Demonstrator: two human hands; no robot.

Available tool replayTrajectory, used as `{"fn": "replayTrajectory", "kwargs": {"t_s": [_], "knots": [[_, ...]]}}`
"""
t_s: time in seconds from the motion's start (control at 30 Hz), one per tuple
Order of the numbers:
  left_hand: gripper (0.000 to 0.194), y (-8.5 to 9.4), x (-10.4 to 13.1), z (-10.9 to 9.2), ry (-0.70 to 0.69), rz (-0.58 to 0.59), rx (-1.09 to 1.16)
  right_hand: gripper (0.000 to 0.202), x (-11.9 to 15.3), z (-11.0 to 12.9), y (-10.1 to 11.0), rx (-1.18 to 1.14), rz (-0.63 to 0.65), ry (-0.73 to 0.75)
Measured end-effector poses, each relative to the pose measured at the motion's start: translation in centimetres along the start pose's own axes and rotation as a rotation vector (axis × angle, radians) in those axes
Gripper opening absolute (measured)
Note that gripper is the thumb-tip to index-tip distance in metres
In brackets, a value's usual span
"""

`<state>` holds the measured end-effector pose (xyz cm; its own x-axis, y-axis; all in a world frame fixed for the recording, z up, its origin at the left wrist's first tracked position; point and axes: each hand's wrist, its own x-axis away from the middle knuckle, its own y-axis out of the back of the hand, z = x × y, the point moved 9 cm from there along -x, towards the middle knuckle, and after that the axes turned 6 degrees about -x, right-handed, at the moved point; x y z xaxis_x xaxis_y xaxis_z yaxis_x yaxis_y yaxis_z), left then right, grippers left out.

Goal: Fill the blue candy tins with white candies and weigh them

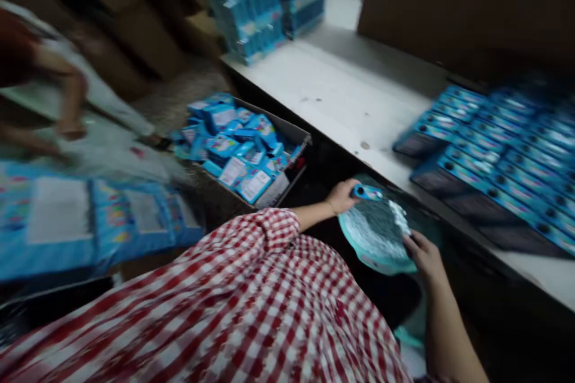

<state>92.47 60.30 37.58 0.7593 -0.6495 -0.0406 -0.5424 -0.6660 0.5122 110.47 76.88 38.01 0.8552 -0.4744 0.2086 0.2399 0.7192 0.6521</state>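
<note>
My left hand [343,196] is closed around the end of a small blue box [369,192], above the far-left side of a round pale-green basin [377,264]. A mass of whitish, shiny contents [375,230] fills the basin; blur hides what they are. My right hand [424,254] is at the basin's right side, its fingers curled together beside a bright white patch. Whatever those fingers pinch is too blurred to name. The basin stands low in front of me, next to the table edge.
A white table [350,96] runs along the right, bearing rows of blue boxes [498,155] and wrapped blue stacks [260,6]. An open carton [287,188] of loose blue boxes stands left of the basin. Large blue packs [108,215] and another person's arms [67,102] are farther left.
</note>
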Motion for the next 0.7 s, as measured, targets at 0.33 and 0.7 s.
{"fn": "replayTrajectory", "kwargs": {"t_s": [0.33,0.7], "knots": [[0.035,-4.6,0.7,-2.6,-0.144,0.166,-0.197,0.038,1.9,5.3,3.6,0.269,0.077,-0.04],[0.034,-5.0,1.0,-2.2,-0.152,0.17,-0.223,0.029,2.0,13.9,2.1,0.929,0.149,0.061]]}}
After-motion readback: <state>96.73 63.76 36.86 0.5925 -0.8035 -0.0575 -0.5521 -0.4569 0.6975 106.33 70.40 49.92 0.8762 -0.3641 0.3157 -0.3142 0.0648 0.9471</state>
